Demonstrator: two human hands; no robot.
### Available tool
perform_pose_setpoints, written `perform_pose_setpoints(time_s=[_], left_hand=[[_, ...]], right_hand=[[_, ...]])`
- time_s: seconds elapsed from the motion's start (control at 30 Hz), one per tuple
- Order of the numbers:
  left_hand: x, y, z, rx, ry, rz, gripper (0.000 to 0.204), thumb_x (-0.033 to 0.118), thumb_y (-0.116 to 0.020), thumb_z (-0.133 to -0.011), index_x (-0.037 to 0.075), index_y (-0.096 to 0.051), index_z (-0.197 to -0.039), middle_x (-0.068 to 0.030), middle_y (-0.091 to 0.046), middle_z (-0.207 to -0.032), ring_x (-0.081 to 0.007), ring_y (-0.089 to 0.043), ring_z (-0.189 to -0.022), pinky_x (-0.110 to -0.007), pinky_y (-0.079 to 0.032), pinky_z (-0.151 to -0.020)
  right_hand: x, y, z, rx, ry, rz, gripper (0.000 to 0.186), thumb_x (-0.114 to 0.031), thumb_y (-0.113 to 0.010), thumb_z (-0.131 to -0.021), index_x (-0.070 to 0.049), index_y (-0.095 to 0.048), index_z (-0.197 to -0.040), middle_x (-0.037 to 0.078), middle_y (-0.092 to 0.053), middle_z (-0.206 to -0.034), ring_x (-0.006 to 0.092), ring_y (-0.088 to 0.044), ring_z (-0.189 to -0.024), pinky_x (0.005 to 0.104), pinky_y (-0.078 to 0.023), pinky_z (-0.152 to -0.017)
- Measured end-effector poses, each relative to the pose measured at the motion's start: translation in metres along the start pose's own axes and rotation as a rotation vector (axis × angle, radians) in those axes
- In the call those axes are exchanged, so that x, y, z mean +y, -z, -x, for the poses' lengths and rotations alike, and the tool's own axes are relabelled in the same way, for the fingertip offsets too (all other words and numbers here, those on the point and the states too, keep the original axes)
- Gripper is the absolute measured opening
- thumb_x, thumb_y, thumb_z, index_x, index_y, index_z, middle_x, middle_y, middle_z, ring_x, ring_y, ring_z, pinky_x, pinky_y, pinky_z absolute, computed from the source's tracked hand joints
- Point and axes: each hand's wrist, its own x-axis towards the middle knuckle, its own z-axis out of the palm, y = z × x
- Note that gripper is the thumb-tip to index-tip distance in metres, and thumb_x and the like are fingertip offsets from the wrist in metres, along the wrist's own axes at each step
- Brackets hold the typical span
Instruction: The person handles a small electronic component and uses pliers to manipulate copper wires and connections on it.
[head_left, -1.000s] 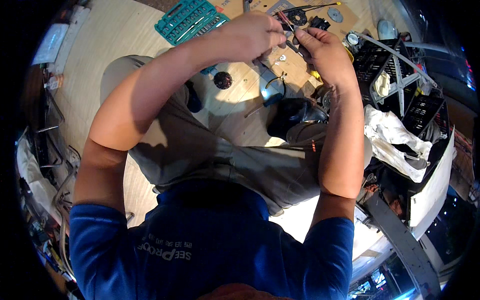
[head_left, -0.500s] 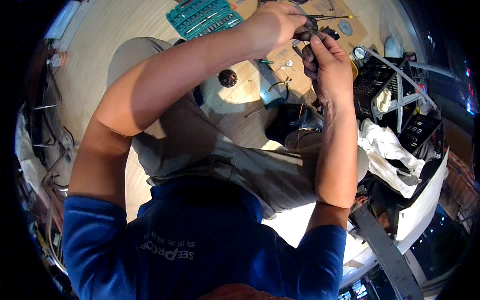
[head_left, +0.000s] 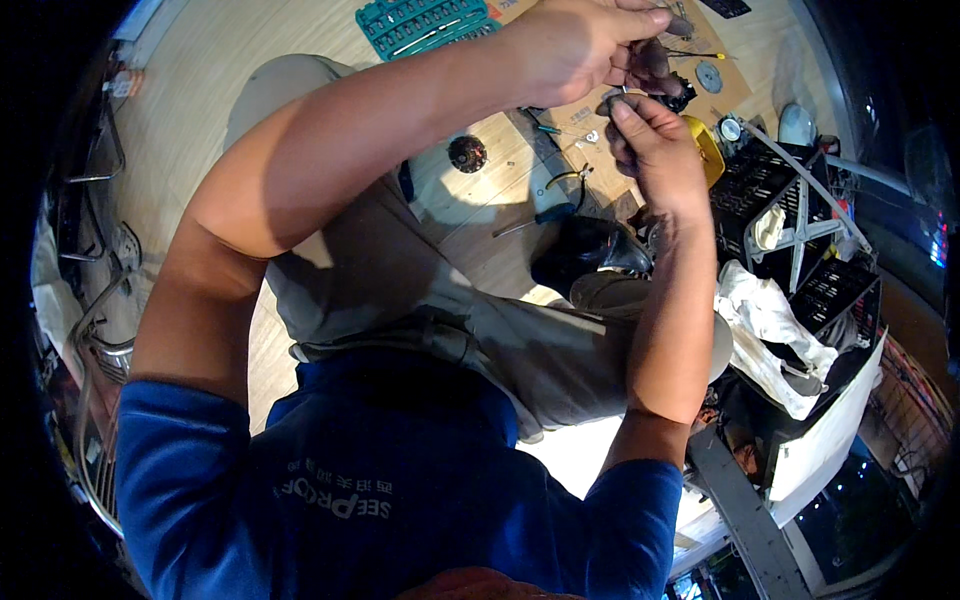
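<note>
At the top of the head view my left hand has its blackened fingers spread apart, and I see nothing held in them. Just below it, my right hand is closed, thumb pressed against curled fingers. A small dark piece with a light metal tip seems to stick out there, too small to name. Beyond the hands lie a black toothed part and a grey disc on a cardboard sheet. Yellow-black pliers rest nearer to me.
A green socket set case lies open at the top left. On the wooden floor sits a round dark part. To the right are a yellow container, a black crate and a white cloth. My legs are crossed below.
My hands were together at a dark part and have now come apart. The left has opened its fingers and shifted right; the right has dropped slightly toward me, still closed.
</note>
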Motion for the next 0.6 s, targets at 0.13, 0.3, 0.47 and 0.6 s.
perform_pose_setpoints(time_s=[0.13, 0.3, 0.47, 0.6], left_hand=[[0.015, -0.008, 0.009, -0.056, -0.012, -0.102, 0.019, 0.016, -0.05, -0.097, -0.001, -0.058, -0.1, -0.009, -0.062, -0.089, -0.0176, -0.061, -0.075, -0.03, -0.053, -0.07], [0.01, -0.017, 0.026, -0.103, 0.056, -1.057, 0.03, 0.024, -0.053, -0.091, -0.003, -0.064, -0.099, -0.0134, -0.067, -0.076, -0.0282, -0.065, -0.067, -0.037, -0.052, -0.069], [-0.015, 0.011, 0.018, -0.116, -0.4, -1.787, 0.028, 0.022, -0.05, -0.092, -0.003, -0.063, -0.092, -0.0171, -0.064, -0.076, -0.0333, -0.063, -0.07, -0.039, -0.051, -0.07], [-0.013, -0.001, 0.012, -0.01, -0.147, -1.745, 0.03, 0.023, -0.048, -0.093, -0.001, -0.066, -0.094, -0.0212, -0.065, -0.095, -0.0353, -0.062, -0.093, -0.043, -0.049, -0.083]], right_hand=[[-0.014, 0.024, 0.006, -0.069, -0.073, 0.014, 0.015, -0.019, -0.06, -0.092, -0.005, -0.061, -0.086, -0.005, -0.05, -0.061, 0.0029, -0.039, -0.05, 0.0181, -0.029, -0.045], [-0.029, 0.029, 0.016, -0.004, -0.169, -0.084, 0.018, -0.022, -0.059, -0.092, -0.007, -0.057, -0.082, -0.003, -0.048, -0.06, 0.0049, -0.039, -0.049, 0.0192, -0.027, -0.043], [-0.036, 0.023, 0.023, 0.026, -0.087, -0.313, 0.016, -0.019, -0.057, -0.092, -0.005, -0.056, -0.086, 0.001, -0.049, -0.063, 0.0072, -0.039, -0.049, 0.0197, -0.027, -0.042], [-0.033, 0.005, 0.029, 0.06, 0.047, -0.383, 0.014, -0.018, -0.055, -0.093, -0.004, -0.055, -0.092, 0.0, -0.046, -0.064, 0.0066, -0.036, -0.049, 0.0189, -0.026, -0.042]])
